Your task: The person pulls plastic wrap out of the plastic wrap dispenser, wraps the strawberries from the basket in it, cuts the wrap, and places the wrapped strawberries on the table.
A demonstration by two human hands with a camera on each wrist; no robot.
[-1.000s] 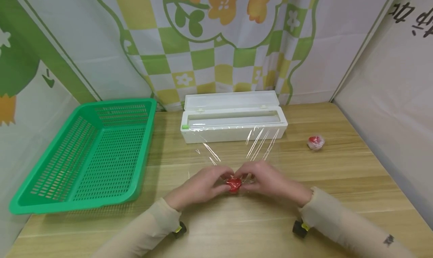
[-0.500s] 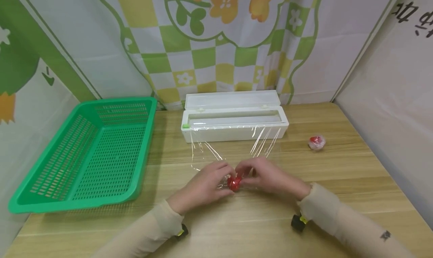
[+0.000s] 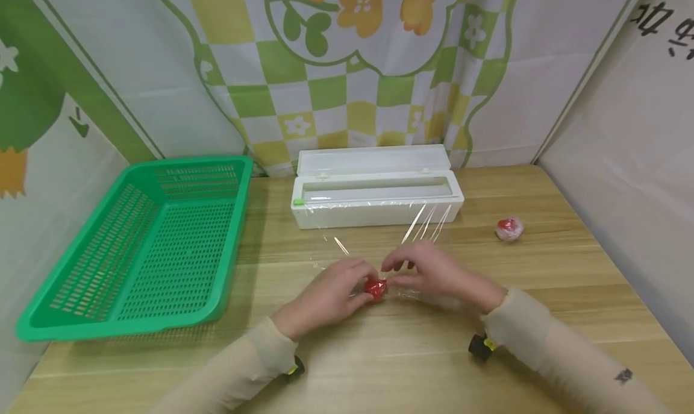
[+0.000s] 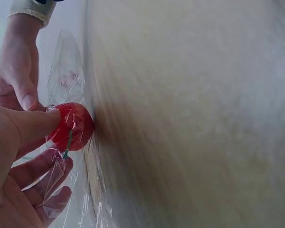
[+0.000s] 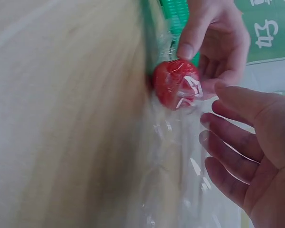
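And here, nearest in, two beige sleeves: left sleeve (image 3: 233,366) at eight o'clock, right sleeve (image 3: 558,345) near four, counting from the red fruit (image 3: 376,289). A black wrist device (image 3: 480,347) juts from under the right cuff, a second one sits under the left.

Now the hands! The left hand (image 3: 333,290), at nine o'clock, pinches the fruit, thumb on one side, fingertips round the other. The right hand (image 3: 434,275), at three, holds nothing firm, fingers loose and spread, tips just beside the fruit; contact, I can't tell.

The fruit sits low over the tabletop (image 3: 379,366), glossy under clear film (image 3: 340,245), a thin green stem (image 4: 69,141) showing in the left wrist view. That film stretches toward twelve.

Out toward nine to ten, a green mesh basket (image 3: 232,245) stands well apart. At two o'clock, a small wrapped bundle (image 3: 509,228), red showing through. Straight on at twelve, the white box (image 3: 379,215), lid (image 3: 374,159) tipped up behind it, a pale roll (image 3: 376,193) inside. Beyond it all, a checked, flowered curtain (image 3: 352,88).
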